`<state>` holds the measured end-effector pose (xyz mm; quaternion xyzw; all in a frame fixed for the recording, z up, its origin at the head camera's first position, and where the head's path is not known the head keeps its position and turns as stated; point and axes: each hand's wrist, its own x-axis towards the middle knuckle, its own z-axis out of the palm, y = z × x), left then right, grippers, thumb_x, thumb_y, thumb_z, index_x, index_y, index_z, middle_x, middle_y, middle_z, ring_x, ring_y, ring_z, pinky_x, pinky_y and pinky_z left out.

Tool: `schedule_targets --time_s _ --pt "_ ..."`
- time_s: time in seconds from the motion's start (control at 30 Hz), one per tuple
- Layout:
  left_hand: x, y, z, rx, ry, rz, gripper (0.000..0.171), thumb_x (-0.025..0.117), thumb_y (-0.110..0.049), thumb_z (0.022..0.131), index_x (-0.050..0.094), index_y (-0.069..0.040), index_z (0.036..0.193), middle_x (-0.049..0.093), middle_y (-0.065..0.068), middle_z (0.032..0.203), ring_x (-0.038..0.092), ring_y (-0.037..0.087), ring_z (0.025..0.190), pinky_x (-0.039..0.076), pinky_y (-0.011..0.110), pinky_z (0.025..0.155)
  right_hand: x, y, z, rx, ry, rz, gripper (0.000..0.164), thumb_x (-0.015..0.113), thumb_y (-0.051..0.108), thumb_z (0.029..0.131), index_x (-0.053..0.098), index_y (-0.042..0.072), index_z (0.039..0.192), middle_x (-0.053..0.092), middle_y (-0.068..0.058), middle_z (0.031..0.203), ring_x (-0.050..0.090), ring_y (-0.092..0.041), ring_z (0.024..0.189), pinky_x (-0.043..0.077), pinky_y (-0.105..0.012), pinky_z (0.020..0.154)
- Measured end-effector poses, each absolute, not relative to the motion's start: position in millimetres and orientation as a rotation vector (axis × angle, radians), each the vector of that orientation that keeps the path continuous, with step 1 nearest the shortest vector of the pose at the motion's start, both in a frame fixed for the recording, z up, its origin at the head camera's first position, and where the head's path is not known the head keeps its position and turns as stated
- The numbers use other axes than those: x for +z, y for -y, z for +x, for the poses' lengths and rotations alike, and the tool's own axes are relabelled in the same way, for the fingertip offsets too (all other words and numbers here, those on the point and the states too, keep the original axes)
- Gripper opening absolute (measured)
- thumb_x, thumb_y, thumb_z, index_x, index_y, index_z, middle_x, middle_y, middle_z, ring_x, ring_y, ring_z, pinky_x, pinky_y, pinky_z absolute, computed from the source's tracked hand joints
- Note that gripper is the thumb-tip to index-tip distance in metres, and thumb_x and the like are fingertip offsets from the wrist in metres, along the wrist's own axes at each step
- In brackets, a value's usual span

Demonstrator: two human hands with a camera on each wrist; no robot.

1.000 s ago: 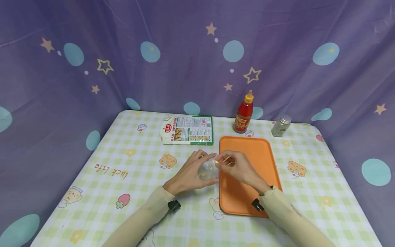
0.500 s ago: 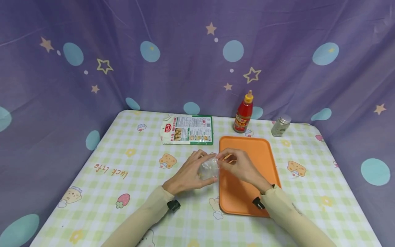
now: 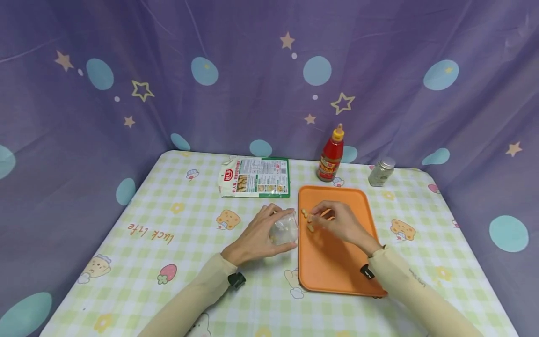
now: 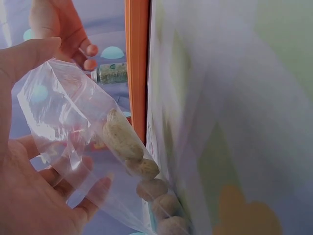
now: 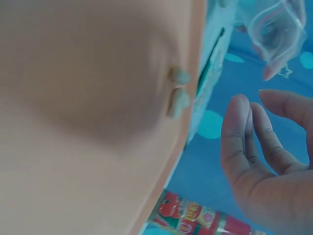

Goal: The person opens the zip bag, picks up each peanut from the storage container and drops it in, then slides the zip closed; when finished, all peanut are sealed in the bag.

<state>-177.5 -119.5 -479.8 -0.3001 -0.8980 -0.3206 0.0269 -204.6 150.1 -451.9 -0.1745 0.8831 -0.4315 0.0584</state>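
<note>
Left hand [image 3: 254, 238] grips a bag [image 3: 284, 229]; only left wrist plainly shows peanuts [image 4: 121, 137] inside, lower centre. Right hand [image 3: 343, 224], loose, has withdrawn.

Tray [image 3: 328, 276] right of bag [image 3: 284, 230]; peanuts [image 3: 310, 228] in both; packet [image 3: 265, 178] behind bag; bottle [image 3: 330, 161] behind tray; jar [image 3: 381, 173] right of bottle

Yellow-capped red sauce bottle [image 3: 330, 160]: upright
Clear jar [image 3: 381, 173]: right of bottle
Printed food pouch [image 3: 255, 179]: lying flat
Tablecloth [image 3: 134, 285]: green-checked
Curtain [image 3: 252, 89]: purple, starred
</note>
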Motion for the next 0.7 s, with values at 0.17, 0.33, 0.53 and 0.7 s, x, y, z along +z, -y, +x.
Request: schedule_targets --time_s 0.17,0.33,0.53,0.7 --pt "-479 120 -178 -1.008 2.772 -0.921 0.085 0.081 -0.058 0.083 0.053 -0.021 0.154 0.052 -0.005 0.128 0.046 0.013 0.117 0.045 0.039 0.101 -461 -155 -211 -1.250 -2.708 -0.533 0.010 0.073 0.012 0.097 0.076 0.008 0.106 0.075 -0.007 0.098 0.071 -0.019 0.089 0.059 -0.034 0.082" --pt "-480 120 -178 -0.997 2.765 -0.917 0.084 0.081 -0.058 0.083 0.053 -0.023 0.154 0.052 -0.005 0.127 0.047 0.012 0.117 0.045 0.039 0.100 -469 -156 -215 -1.225 -2.712 -0.526 0.011 0.075 0.010 0.095 0.076 0.005 0.105 0.075 -0.008 0.096 0.071 -0.017 0.086 0.059 -0.030 0.079" --pt "-480 121 -179 -0.984 2.773 -0.913 0.085 0.080 -0.059 0.083 0.051 -0.027 0.155 0.052 -0.005 0.126 0.046 0.012 0.116 0.045 0.037 0.098 -476 -151 -215 -1.220 -2.665 -0.511 0.012 0.078 0.007 0.091 0.074 0.004 0.102 0.075 -0.009 0.093 0.069 -0.015 0.080 0.056 -0.025 0.069" --pt "-479 122 -179 -0.978 2.803 -0.906 0.085 0.079 -0.062 0.084 0.048 -0.032 0.157 0.050 -0.007 0.127 0.045 0.011 0.116 0.045 0.036 0.098 -478 -146 -212 -1.194 -2.658 -0.525 0.012 0.081 0.007 0.089 0.074 0.005 0.099 0.073 -0.007 0.087 0.064 -0.013 0.072 0.050 -0.022 0.063"
